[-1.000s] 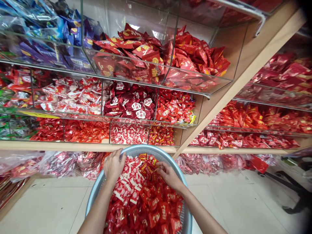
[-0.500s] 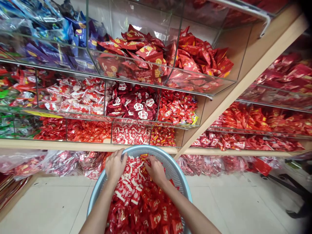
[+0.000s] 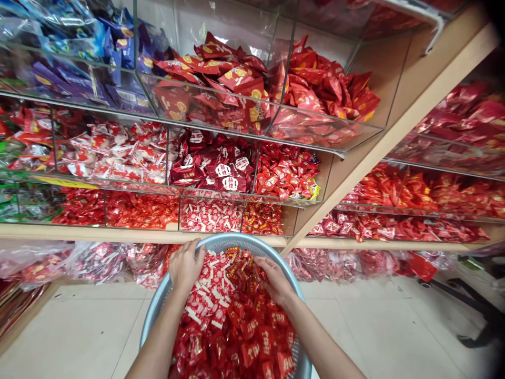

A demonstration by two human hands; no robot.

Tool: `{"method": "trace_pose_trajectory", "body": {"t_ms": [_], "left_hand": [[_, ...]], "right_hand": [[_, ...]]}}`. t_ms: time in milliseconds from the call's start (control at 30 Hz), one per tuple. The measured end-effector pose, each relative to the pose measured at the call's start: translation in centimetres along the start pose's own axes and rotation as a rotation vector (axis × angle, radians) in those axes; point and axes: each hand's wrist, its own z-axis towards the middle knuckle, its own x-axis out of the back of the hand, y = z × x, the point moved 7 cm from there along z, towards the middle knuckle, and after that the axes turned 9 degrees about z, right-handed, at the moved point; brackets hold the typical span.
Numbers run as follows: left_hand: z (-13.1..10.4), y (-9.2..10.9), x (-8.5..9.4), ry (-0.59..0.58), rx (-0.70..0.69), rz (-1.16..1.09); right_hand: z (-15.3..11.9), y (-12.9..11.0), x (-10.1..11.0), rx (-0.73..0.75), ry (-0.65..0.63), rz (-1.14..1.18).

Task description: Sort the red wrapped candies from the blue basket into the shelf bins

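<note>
At far left, see blue packs and then purple packs heaped in clear bins, above white-and-red packs one tier down. Below the shelf, see plastic bags bunched over the tiled floor.

Rest left hand on the far left rim of a blue basket, thumb a little apart from the fingers, over the sweets; cannot tell whether gripping the rim or just touching. Set against the shelf's lower edge in this view, centred between both arms. Inside, find white-ended sweets at left, gold-marked sweets at the far side and bigger red sweets nearer.

Hold right hand over the basket's right side, just beside the gold-marked sweets, fingers bent and close together; cannot tell whether holding one.

Farther right, see a slanting wooden post, then red packs in more bins, and black legs on the floor.
</note>
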Motion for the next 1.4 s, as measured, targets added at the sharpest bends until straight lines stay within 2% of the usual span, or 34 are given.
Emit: {"method": "trace_pose_trajectory", "body": {"t_ms": [100, 333, 433, 533, 633, 800, 900, 1000, 1233, 1333, 1400], "left_hand": [[0.0, 0.0, 0.0, -0.008, -0.001, 0.008], [0.0, 0.1, 0.1, 0.012, -0.005, 0.013], [0.0, 0.1, 0.1, 0.015, 0.000, 0.010], [0.0, 0.1, 0.1, 0.014, 0.000, 0.012], [0.0, 0.2, 0.1, 0.011, -0.002, 0.015], [0.0, 0.1, 0.1, 0.012, -0.004, 0.018], [0.0, 0.2, 0.1, 0.012, -0.005, 0.018], [0.0, 0.2, 0.1, 0.014, -0.005, 0.018], [0.0, 0.1, 0.1, 0.009, -0.009, 0.002], [0.0, 0.0, 0.0, 0.008, -0.006, 0.006], [0.0, 0.0, 0.0, 0.006, -0.004, 0.009]], "right_hand": [[-0.8, 1.0, 1.0, -0.134, 0.039, 0.208], [-2.1, 0.0, 1.4, -0.124, -0.047, 0.345], [-2.4, -0.5, 2.0, -0.080, -0.024, 0.338], [-2.6, -0.8, 2.9, 0.000, 0.015, 0.166], [-2.7, -1.1, 3.4, 0.119, 0.025, -0.174], [-3.7, -2.7, 1.4, 0.543, -0.131, -0.706], [-3.8, -2.2, 0.3, 0.583, -0.211, -0.875], [-3.5, -1.7, -0.4, 0.587, -0.251, -0.946], [-3.1, -1.6, -0.8, 0.592, -0.274, -0.905], [-2.9, -2.2, -0.3, 0.580, -0.207, -0.728], [-2.4, -2.3, 0.7, 0.466, -0.103, -0.493]]}}
